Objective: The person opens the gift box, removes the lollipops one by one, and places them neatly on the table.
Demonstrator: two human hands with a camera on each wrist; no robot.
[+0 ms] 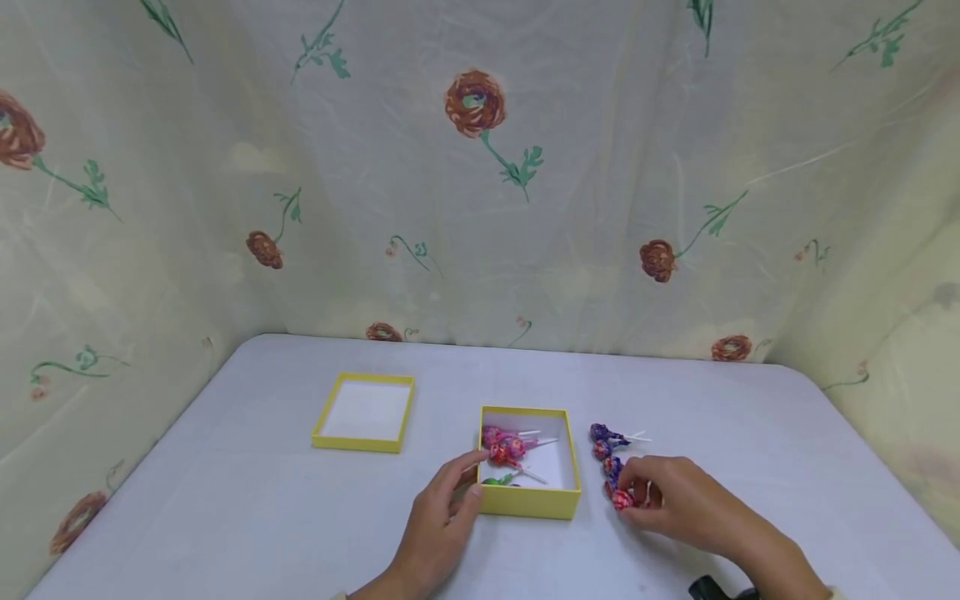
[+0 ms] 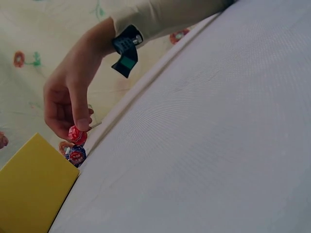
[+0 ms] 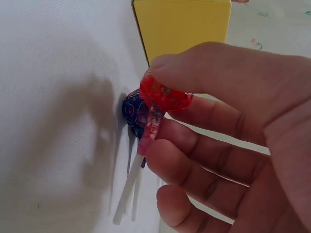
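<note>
A yellow box (image 1: 528,502) holds several wrapped lollipops, pink and red ones (image 1: 502,450) and a green one (image 1: 501,481) partly hidden by the front wall. My left hand (image 1: 442,521) touches the box's left side with its index finger and thumb, fingers loosely bent. To the right of the box, my right hand (image 1: 690,508) pinches a red lollipop (image 3: 165,95) between thumb and index finger. Its white stick (image 3: 127,194) points away from the fingertips. Dark blue lollipops (image 1: 602,442) lie in a column beside that hand, some partly covered by it.
A yellow-rimmed lid (image 1: 356,443) lies inside up on the white table (image 1: 225,500), left of the box. A black object (image 1: 708,587) sits at the bottom edge below the right forearm. Floral cloth (image 1: 585,167) hangs behind the table and at its sides.
</note>
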